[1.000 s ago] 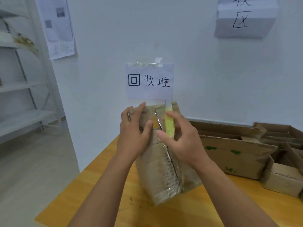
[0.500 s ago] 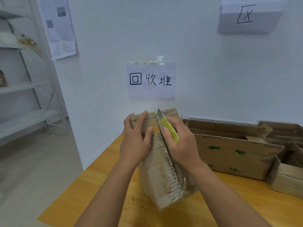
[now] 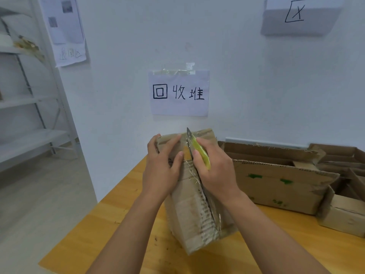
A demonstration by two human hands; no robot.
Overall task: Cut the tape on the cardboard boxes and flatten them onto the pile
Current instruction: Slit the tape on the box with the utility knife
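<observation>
While the right hand [image 3: 215,171] grips the knife [image 3: 197,149] mid-frame, it could slip (left hand [image 3: 162,167] presses the box [image 3: 191,210] close beside) and nick fingers.

Taped box [image 3: 194,212] on table [image 3: 110,230]; open boxes [image 3: 280,175] right; shelf [image 3: 25,107] left.
</observation>
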